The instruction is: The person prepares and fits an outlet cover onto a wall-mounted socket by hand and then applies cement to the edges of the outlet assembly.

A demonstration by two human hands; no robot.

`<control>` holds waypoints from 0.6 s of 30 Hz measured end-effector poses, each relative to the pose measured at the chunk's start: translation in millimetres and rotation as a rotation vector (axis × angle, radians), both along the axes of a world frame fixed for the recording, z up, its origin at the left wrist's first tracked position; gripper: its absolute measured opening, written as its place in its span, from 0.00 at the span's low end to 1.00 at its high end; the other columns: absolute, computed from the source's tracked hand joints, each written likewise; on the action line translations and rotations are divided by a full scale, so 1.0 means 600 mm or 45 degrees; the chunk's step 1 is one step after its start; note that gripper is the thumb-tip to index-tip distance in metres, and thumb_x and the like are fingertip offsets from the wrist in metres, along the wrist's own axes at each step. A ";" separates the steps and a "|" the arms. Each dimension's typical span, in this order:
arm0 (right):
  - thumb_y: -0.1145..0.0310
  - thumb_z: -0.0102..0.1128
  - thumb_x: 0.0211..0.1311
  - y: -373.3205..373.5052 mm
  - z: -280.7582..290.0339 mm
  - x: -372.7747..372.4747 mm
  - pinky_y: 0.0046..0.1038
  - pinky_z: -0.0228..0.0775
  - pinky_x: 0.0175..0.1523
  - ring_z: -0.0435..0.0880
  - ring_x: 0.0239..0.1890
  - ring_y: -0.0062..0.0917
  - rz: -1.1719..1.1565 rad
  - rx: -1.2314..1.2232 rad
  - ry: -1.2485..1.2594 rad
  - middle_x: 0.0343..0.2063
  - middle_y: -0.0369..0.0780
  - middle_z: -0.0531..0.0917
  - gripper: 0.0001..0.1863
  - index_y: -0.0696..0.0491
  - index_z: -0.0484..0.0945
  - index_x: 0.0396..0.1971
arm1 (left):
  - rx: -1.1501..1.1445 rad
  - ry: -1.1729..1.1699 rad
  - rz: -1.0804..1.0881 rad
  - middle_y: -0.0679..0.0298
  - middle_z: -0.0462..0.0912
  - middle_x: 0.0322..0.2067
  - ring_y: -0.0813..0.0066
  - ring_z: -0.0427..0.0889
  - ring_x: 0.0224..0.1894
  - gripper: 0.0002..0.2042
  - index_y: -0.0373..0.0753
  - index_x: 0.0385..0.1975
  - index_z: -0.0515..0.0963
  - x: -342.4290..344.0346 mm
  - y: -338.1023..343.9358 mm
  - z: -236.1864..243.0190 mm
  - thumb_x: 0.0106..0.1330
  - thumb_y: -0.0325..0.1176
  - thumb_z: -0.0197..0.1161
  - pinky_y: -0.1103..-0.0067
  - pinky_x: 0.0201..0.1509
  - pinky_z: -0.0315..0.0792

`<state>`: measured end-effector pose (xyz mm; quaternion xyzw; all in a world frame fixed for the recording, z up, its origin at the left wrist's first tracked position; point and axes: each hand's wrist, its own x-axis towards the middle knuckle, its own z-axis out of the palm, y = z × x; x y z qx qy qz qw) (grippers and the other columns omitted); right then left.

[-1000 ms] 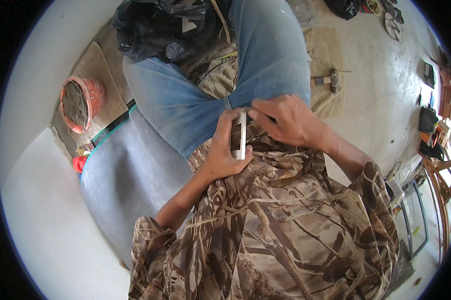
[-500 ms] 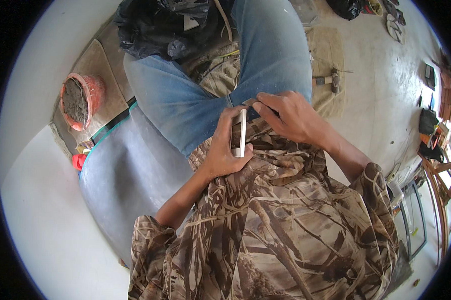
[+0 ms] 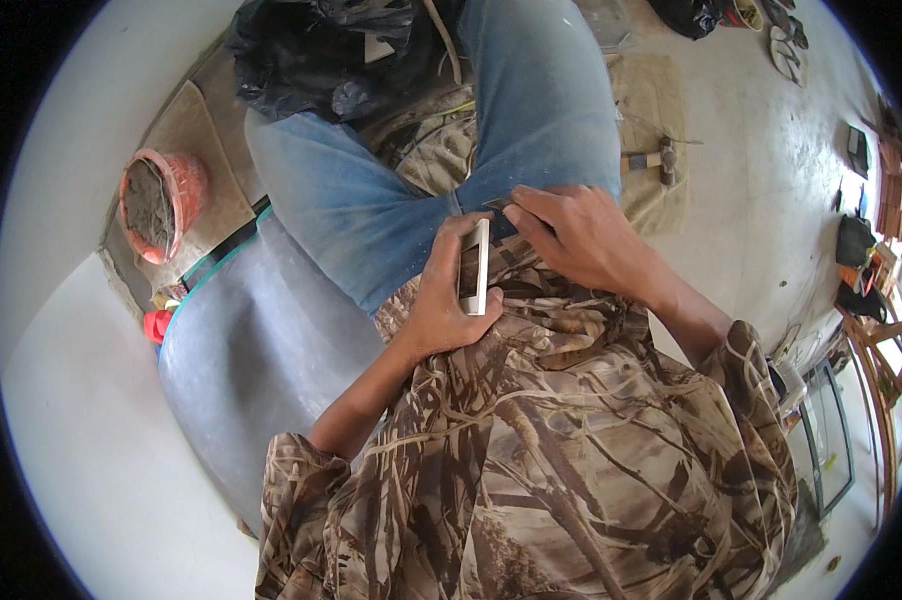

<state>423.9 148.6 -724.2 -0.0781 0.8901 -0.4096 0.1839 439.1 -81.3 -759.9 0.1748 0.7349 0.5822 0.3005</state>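
In front of my lap, my left hand (image 3: 441, 295) grips a narrow white rectangular piece (image 3: 483, 268) with pale edges and a darker middle. Its thumb presses the lower end and the fingers wrap round the upper end. Just right of it, my right hand (image 3: 583, 238) pinches a small thin grey flat piece (image 3: 495, 204) between thumb and fingers. That piece sits near the top end of the white one; I cannot tell whether they touch. Most of the grey piece is hidden by the fingers.
An orange bucket (image 3: 186, 205) of grey mortar stands at the left by the wall. A black plastic bag (image 3: 301, 60) lies ahead. To the right, a hammer (image 3: 665, 160) rests on a tan cloth (image 3: 661, 95). Sandals (image 3: 786, 55) lie farther off.
The small grey piece has tilted slightly in my right fingers and looks darker. My left hand keeps its hold on the white piece almost unmoved.
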 end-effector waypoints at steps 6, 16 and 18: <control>0.62 0.53 0.74 0.007 0.006 0.035 0.41 0.74 0.42 0.85 0.37 0.45 -0.083 -0.264 -0.103 0.38 0.53 0.84 0.20 0.60 0.76 0.58 | -0.001 0.033 -0.005 0.47 0.69 0.55 0.48 0.71 0.56 0.39 0.34 0.66 0.62 -0.004 -0.005 0.009 0.48 0.29 0.66 0.65 0.64 0.65; 0.62 0.58 0.69 -0.021 0.030 0.059 0.40 0.77 0.38 0.86 0.35 0.46 -0.129 -0.280 -0.139 0.42 0.50 0.85 0.30 0.55 0.67 0.68 | -0.074 0.122 -0.119 0.44 0.69 0.56 0.43 0.71 0.58 0.41 0.34 0.66 0.62 -0.006 -0.010 0.016 0.45 0.29 0.66 0.61 0.64 0.66; 0.63 0.58 0.69 -0.022 0.025 0.060 0.41 0.77 0.38 0.86 0.35 0.46 -0.125 -0.294 -0.153 0.41 0.50 0.85 0.28 0.54 0.68 0.68 | -0.071 0.133 -0.125 0.44 0.69 0.57 0.42 0.70 0.59 0.41 0.34 0.66 0.61 -0.006 -0.011 0.016 0.45 0.29 0.66 0.60 0.64 0.66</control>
